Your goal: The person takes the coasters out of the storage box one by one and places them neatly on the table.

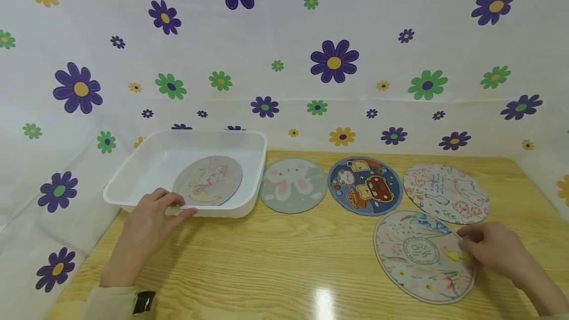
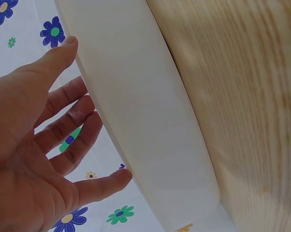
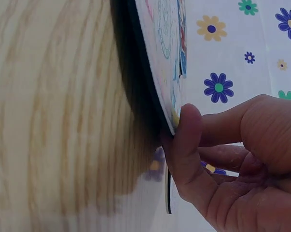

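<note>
My right hand (image 1: 500,251) pinches the right edge of a round floral mat (image 1: 422,258) between thumb and fingers. In the right wrist view the mat (image 3: 159,63) is tilted edge-on, its dark underside raised off the wood at the held edge. At the left, my left hand (image 1: 148,223) rests on the near rim of a white plastic tub (image 1: 129,172). The left wrist view has its loosely bent fingers (image 2: 73,111) along the rim, some tips hidden behind it. Inside the tub lies a round pink mat (image 1: 209,181) with a yellow moon.
On the wooden table (image 1: 275,265), a grey bunny mat (image 1: 293,184), a dark blue cartoon mat (image 1: 365,186) and a pink floral rabbit mat (image 1: 446,194) lie in a row right of the tub. A flower-printed white cloth (image 1: 275,33) hangs behind.
</note>
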A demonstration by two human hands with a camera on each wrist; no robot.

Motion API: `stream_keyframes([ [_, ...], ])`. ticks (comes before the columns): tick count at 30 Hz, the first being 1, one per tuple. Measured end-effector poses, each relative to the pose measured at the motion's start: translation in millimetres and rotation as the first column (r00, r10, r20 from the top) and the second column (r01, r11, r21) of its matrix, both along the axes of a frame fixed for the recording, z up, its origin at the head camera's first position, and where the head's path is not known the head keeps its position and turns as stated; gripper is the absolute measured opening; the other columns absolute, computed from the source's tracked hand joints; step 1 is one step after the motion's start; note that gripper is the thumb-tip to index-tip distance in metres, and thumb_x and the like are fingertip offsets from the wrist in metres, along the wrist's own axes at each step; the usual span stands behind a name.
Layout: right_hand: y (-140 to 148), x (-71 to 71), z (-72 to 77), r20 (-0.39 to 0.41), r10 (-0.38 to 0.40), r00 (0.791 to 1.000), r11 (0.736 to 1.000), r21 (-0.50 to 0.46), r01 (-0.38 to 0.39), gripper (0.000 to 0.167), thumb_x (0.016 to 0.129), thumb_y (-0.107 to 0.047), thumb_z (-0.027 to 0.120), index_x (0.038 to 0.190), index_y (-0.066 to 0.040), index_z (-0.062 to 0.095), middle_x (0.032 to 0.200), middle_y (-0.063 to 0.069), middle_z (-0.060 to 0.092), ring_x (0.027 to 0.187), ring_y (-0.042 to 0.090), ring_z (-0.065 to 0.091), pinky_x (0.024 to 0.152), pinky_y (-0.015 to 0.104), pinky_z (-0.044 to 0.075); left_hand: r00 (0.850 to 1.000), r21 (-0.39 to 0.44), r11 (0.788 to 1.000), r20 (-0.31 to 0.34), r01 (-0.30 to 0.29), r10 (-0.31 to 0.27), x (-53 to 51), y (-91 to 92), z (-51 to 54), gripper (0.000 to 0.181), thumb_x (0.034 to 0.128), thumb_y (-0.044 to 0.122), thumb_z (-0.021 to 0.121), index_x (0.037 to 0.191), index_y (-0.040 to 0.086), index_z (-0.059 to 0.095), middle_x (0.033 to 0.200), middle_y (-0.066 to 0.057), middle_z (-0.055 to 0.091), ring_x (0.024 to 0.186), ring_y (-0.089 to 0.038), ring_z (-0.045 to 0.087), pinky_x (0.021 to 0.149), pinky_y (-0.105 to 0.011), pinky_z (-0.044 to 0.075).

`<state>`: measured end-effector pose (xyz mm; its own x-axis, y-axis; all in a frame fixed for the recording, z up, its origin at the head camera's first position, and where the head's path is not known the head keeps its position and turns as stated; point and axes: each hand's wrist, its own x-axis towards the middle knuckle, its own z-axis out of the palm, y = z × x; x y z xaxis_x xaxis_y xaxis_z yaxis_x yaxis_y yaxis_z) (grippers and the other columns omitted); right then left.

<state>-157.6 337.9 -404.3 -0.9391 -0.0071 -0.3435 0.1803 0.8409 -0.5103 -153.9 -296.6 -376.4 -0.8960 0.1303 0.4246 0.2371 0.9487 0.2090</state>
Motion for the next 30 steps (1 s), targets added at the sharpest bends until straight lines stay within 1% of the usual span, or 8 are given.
stream_keyframes([
  [3, 0.8, -2.0, 0.2, -0.011, -0.003, 1.000, 1.000, -0.019, 0.003, 0.038, 0.097, -0.013, 0.060, 0.126, 0.013, 0.061, 0.096, 0.015, 0.075, 0.067, 0.013, 0.067, 0.060, 0.026, 0.050, 1.000, -0.001, 1.000, 0.008, -0.003, 0.003, -0.1, 0.4, 1.1, 0.023, 0.0841, 0.026, 0.085, 0.093, 0.009, 0.072, 0.095, -0.009, 0.068, 0.083, -0.029, 0.060, 0.073, -0.047, 0.051],
  [7, 1.3, -4.1, 1.0, -0.015, -0.003, 1.000, 1.000, -0.023, 0.003, 0.038, 0.098, -0.013, 0.059, 0.125, 0.013, 0.062, 0.096, 0.015, 0.075, 0.067, 0.013, 0.067, 0.059, 0.026, 0.050, 1.000, -0.007, 1.000, 0.021, -0.008, 0.008, 0.1, 0.8, 2.8, 0.023, 0.0850, 0.027, 0.084, 0.094, 0.009, 0.073, 0.095, -0.010, 0.068, 0.084, -0.030, 0.060, 0.074, -0.047, 0.051],
  [14, -3.9, -8.7, 7.7, -0.111, -0.027, 0.993, 0.999, -0.031, 0.024, 0.032, 0.100, -0.015, 0.059, 0.119, 0.009, 0.067, 0.085, 0.005, 0.068, 0.067, 0.013, 0.059, 0.055, 0.024, 0.046, 0.999, -0.003, 1.000, 0.045, -0.024, 0.024, 0.8, 0.4, 4.1, 0.023, 0.0856, 0.029, 0.084, 0.094, 0.009, 0.073, 0.095, -0.009, 0.067, 0.084, -0.030, 0.060, 0.073, -0.047, 0.051],
  [16, -4.6, -9.8, 9.3, -0.115, -0.034, 0.993, 0.999, -0.040, 0.030, 0.030, 0.100, -0.014, 0.059, 0.117, 0.009, 0.068, 0.085, 0.005, 0.067, 0.068, 0.013, 0.058, 0.055, 0.024, 0.047, 0.998, 0.001, 1.000, 0.053, -0.023, 0.023, 1.1, 0.5, 4.3, 0.024, 0.0858, 0.029, 0.083, 0.094, 0.010, 0.073, 0.095, -0.010, 0.068, 0.085, -0.030, 0.060, 0.074, -0.048, 0.051],
  [19, -3.6, -11.0, 8.7, -0.085, -0.027, 0.996, 0.999, -0.049, 0.023, 0.031, 0.100, -0.013, 0.058, 0.119, 0.011, 0.066, 0.087, 0.007, 0.069, 0.068, 0.014, 0.060, 0.056, 0.025, 0.049, 0.999, -0.002, 1.000, 0.040, -0.011, 0.011, 0.9, 0.3, 4.5, 0.024, 0.0850, 0.028, 0.084, 0.095, 0.009, 0.073, 0.094, -0.010, 0.067, 0.084, -0.030, 0.060, 0.074, -0.048, 0.051],
  [22, -2.7, -11.0, 5.1, -0.067, 0.000, 0.998, 0.999, -0.040, -0.002, 0.033, 0.097, -0.011, 0.058, 0.119, 0.012, 0.065, 0.088, 0.008, 0.072, 0.067, 0.014, 0.063, 0.057, 0.025, 0.049, 1.000, -0.015, 1.000, 0.016, 0.000, 0.000, 0.4, -0.8, 5.1, 0.024, 0.0839, 0.026, 0.085, 0.095, 0.009, 0.073, 0.093, -0.009, 0.067, 0.082, -0.029, 0.060, 0.073, -0.047, 0.051],
  [24, -2.6, -10.8, 2.9, -0.068, 0.020, 0.998, 1.000, -0.014, -0.021, 0.033, 0.095, -0.011, 0.059, 0.119, 0.011, 0.065, 0.089, 0.009, 0.073, 0.067, 0.014, 0.064, 0.058, 0.025, 0.048, 1.000, -0.016, 1.000, 0.011, 0.003, -0.003, -0.1, -1.1, 5.5, 0.024, 0.0840, 0.026, 0.085, 0.095, 0.009, 0.073, 0.093, -0.009, 0.067, 0.082, -0.029, 0.060, 0.072, -0.047, 0.051],
  [30, -2.6, -11.1, -0.1, -0.119, 0.074, 0.990, 0.995, 0.074, -0.065, 0.030, 0.093, -0.014, 0.063, 0.113, 0.009, 0.068, 0.088, 0.013, 0.074, 0.071, 0.015, 0.060, 0.061, 0.030, 0.046, 1.000, -0.018, 1.000, 0.017, 0.002, -0.002, -1.7, -0.3, 6.9, 0.024, 0.0843, 0.027, 0.085, 0.094, 0.008, 0.073, 0.093, -0.010, 0.068, 0.081, -0.029, 0.060, 0.072, -0.047, 0.052],
])
